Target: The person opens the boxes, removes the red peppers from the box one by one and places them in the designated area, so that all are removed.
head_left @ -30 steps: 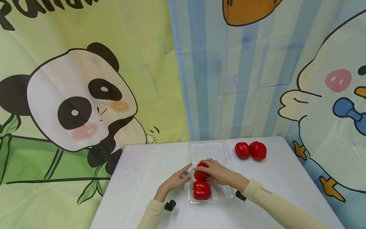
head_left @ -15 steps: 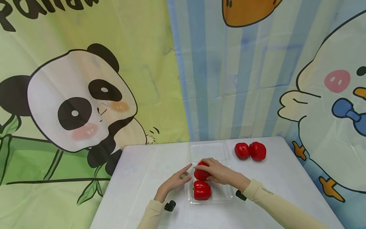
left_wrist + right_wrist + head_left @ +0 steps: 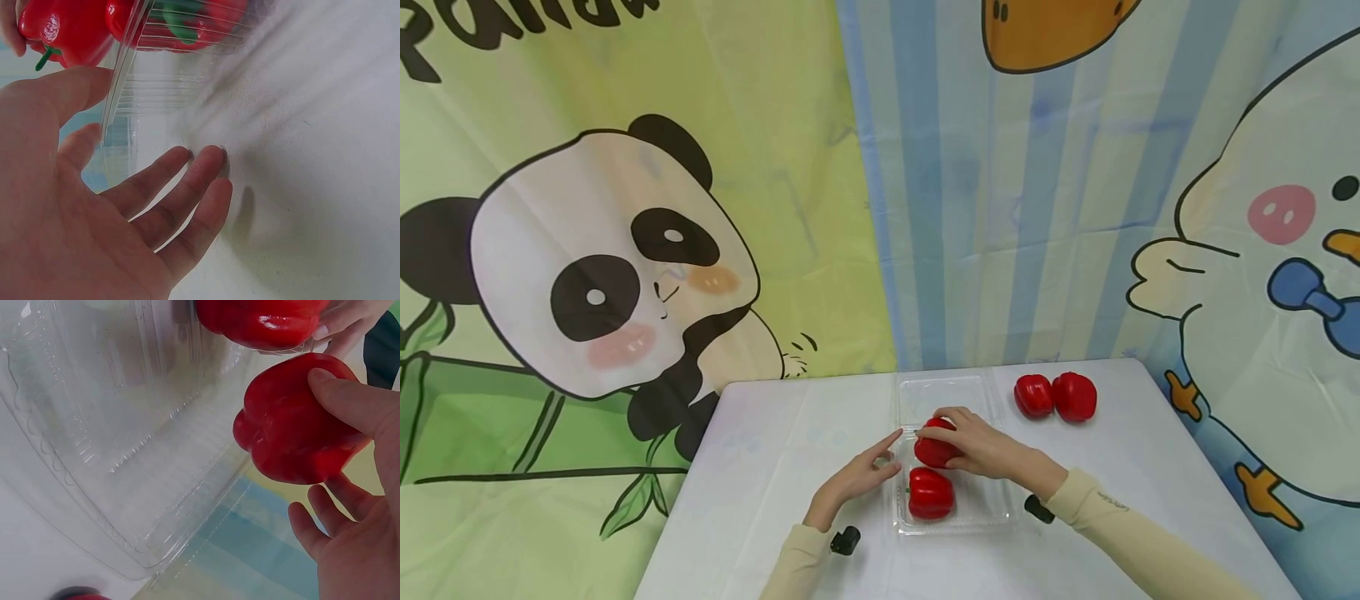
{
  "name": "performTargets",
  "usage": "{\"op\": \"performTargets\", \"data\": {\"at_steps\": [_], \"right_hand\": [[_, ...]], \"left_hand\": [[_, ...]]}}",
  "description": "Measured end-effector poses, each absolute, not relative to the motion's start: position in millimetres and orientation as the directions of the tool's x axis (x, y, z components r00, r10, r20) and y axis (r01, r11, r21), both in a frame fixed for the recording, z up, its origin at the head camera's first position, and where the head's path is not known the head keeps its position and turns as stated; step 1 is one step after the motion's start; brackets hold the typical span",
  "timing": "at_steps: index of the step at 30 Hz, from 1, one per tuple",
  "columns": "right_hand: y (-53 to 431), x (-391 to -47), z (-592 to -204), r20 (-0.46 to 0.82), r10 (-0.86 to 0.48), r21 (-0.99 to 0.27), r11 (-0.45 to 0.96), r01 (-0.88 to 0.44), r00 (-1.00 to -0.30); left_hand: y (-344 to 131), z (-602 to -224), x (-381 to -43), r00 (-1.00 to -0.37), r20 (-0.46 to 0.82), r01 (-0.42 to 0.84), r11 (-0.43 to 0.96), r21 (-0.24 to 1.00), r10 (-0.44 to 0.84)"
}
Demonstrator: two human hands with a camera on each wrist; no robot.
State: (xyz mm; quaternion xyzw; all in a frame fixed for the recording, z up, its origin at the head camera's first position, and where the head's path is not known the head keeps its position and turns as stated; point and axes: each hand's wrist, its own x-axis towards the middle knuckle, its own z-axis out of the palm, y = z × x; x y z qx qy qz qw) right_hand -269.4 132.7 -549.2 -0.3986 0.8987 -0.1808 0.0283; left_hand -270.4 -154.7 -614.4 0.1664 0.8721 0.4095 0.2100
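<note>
My right hand [image 3: 983, 446] grips a red bell pepper [image 3: 934, 452] over the far left part of a clear plastic clamshell box [image 3: 983, 507]. Thumb and fingers lie on opposite sides of this pepper [image 3: 290, 425] in the right wrist view, and its green stem shows in the left wrist view. A second red bell pepper [image 3: 931, 495] lies in the box, nearer me. At the box's left side is my left hand [image 3: 853, 479], its fingers loosely spread and its thumb at the rim [image 3: 115, 94]; it holds nothing.
The box's clear lid [image 3: 947, 402] lies folded back behind it. Two more red bell peppers, a left one [image 3: 1033, 396] and a right one [image 3: 1075, 397], sit side by side at the back right of the white table [image 3: 760, 500]. A printed cloth [image 3: 955, 208] hangs behind.
My right hand has shifted slightly right and away from me with its pepper, which now stands a little apart from the one in the box. The left hand stays in place.
</note>
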Motion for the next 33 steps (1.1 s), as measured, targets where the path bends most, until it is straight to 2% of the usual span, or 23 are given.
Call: {"op": "performTargets", "data": {"at_steps": [22, 33], "right_hand": [[143.5, -266.6, -535.4, 0.155, -0.719, -0.342, 0.604, -0.720, -0.677], [150.9, -267.1, -533.8, 0.196, -0.717, -0.326, 0.595, -0.734, -0.669]], "left_hand": [[-155.8, -610.8, -270.7, -0.847, -0.208, 0.164, 0.613, 0.773, 0.489], [-155.3, -613.8, -270.9, -0.852, -0.217, 0.147, 0.616, 0.774, 0.476]]}}
